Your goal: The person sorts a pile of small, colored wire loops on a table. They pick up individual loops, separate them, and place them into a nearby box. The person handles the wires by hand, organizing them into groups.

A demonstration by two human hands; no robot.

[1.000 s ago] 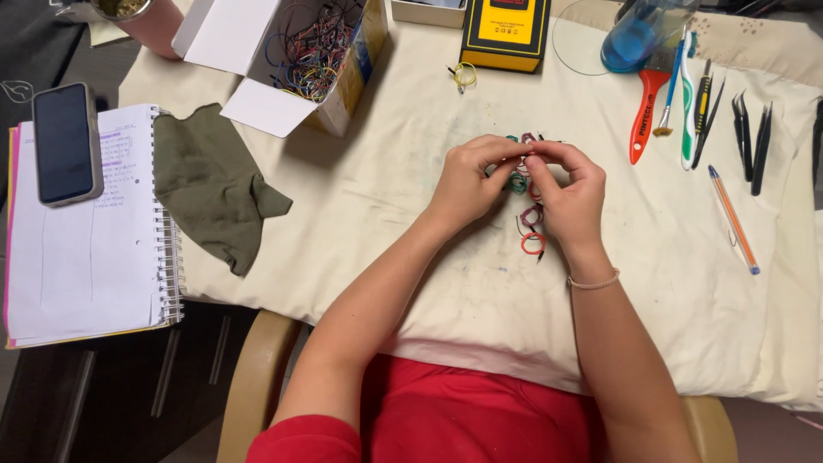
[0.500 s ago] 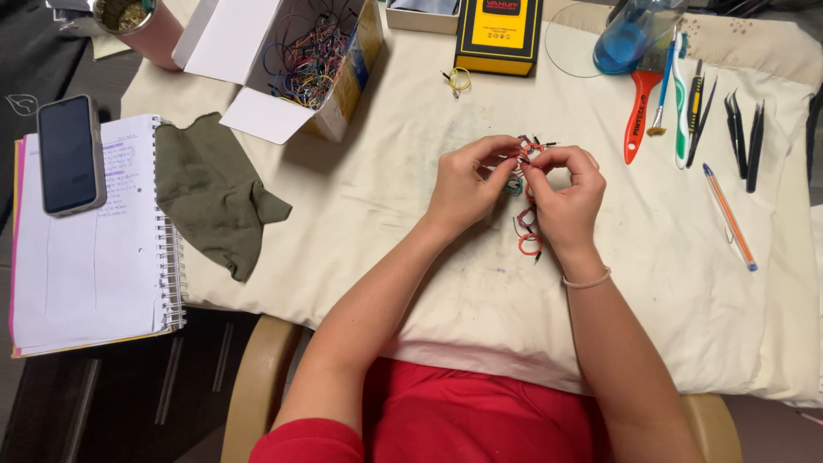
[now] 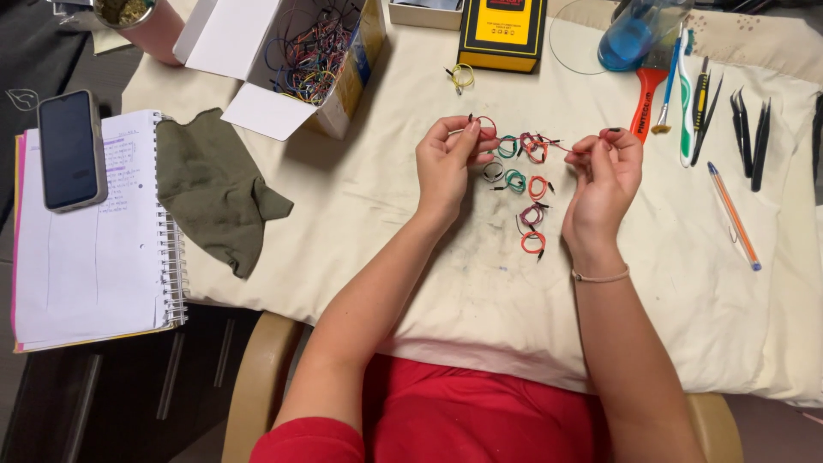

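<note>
From the head camera, your left hand (image 3: 446,163) pinches one end of a thin red jumper wire (image 3: 549,144) between thumb and fingertips, and your right hand (image 3: 604,171) pinches the other end the same way, so the wire hangs stretched between them just above the cream cloth (image 3: 386,214). Below it lie the small coiled wires (image 3: 525,193), green, red, purple and dark, each wound into a tight little ring; by the look of it about eight are done. The open white cardboard box (image 3: 283,51) up left holds a loose multicoloured tangle, so plenty seems left to wind. The wires are slim, glossy plastic with stiff black pin ends. The cloth is soft, wrinkled and smudged grey; a limp olive rag (image 3: 214,184) lies well apart to the left
</note>
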